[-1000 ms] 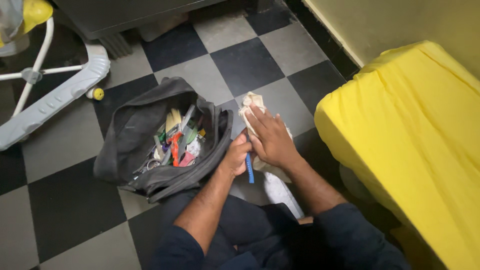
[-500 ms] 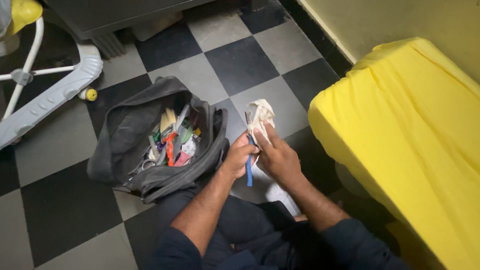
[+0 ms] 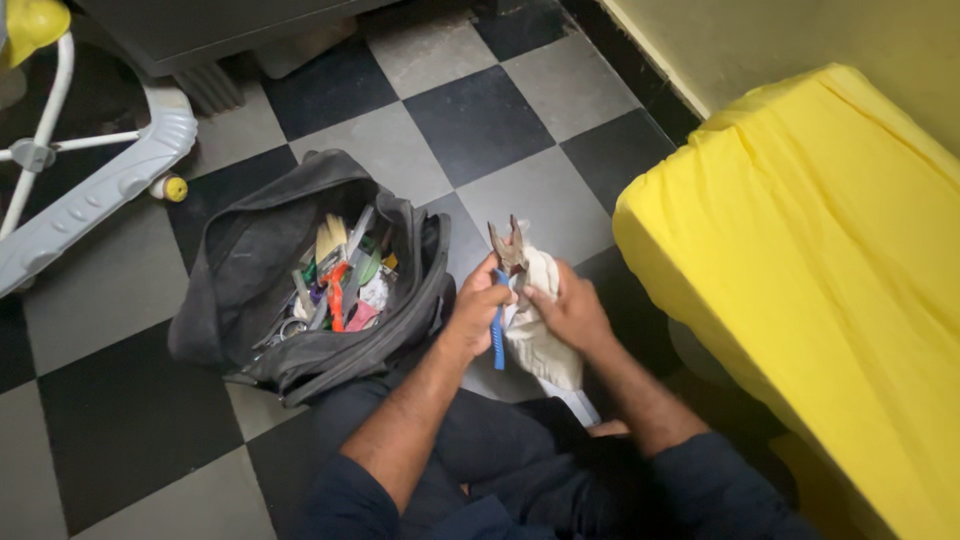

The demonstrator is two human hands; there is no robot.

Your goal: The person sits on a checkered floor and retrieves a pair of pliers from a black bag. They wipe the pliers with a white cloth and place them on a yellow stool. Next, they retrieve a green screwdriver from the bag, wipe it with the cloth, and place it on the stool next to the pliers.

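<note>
Our left hand [image 3: 478, 305] grips the blue-handled pliers [image 3: 505, 275], their metal tips spread upward. Our right hand [image 3: 573, 312] clutches a pale cloth [image 3: 540, 340] against them, beside the open black tool bag [image 3: 300, 270].

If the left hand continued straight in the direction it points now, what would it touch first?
The left hand grips blue-handled pliers and points up-frame, away from the person. Past the open metal tips, only the checkered floor shows, so the way looks free, though depth is unclear.

The left hand [image 3: 478, 305] grips blue-handled pliers [image 3: 506, 262], jaws apart and pointing up. The right hand [image 3: 572, 312] presses a pale cloth [image 3: 540, 335] against them. An open black bag [image 3: 262, 262] of tools sits just beside, on the checkered floor [image 3: 480, 120].
</note>
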